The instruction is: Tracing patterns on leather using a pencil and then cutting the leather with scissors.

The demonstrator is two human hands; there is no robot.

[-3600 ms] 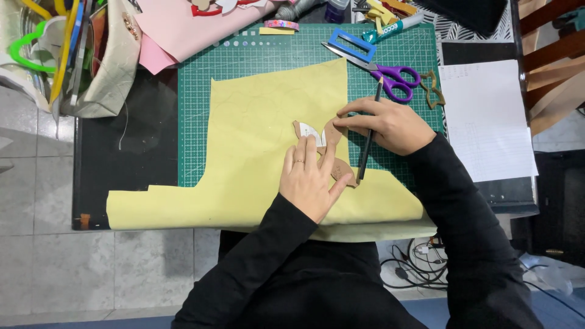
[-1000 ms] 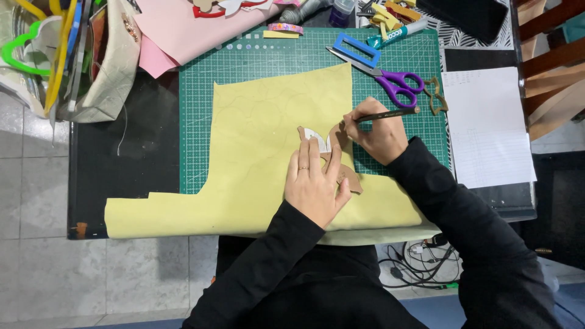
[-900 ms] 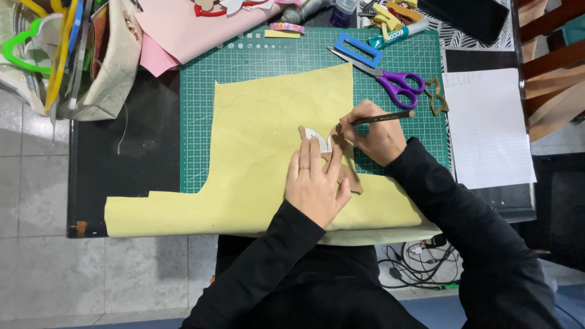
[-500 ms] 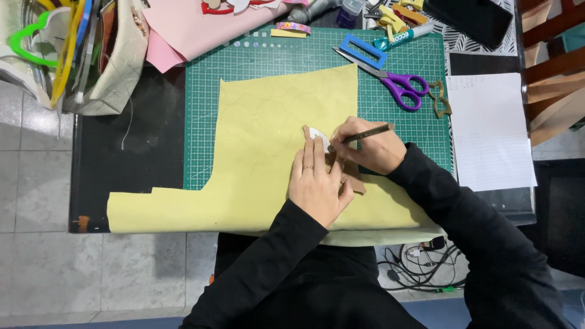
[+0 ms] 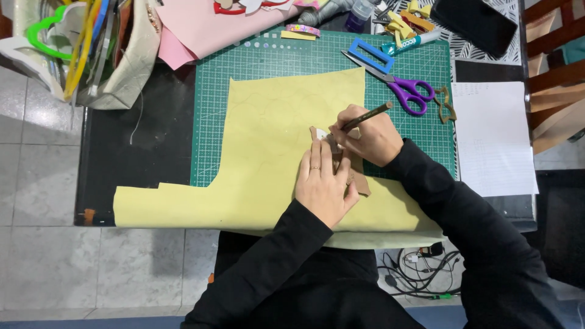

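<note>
Right hand (image 5: 372, 137) grips pencil (image 5: 365, 117), now moved up to template (image 5: 356, 180) top on yellow sheet (image 5: 274, 140); left hand (image 5: 323, 186) flat, pinning template; tracing continues.

Pale yellow sheet (image 5: 274, 140): thin, matt, foam-like or felt-like, faint creases across surface. Brown template (image 5: 358, 181): flat matt card or foam, under left hand (image 5: 326, 186). Pencil (image 5: 365, 117): dark, slightly glossy shaft, in right hand (image 5: 368, 135). Cutting mat (image 5: 268, 61): green, smooth rubbery plastic, printed grid. Scissors (image 5: 396, 85): bright metal blades, glossy purple plastic handles. White paper (image 5: 493, 137): plain, matt. Desk (image 5: 140, 152): black, dull, scuffed. Pink sheet (image 5: 207, 24): soft matt. Sleeves (image 5: 463, 219): black knit cloth. Floor (image 5: 36, 183): grey stone-look tiles, slight sheen.
</note>
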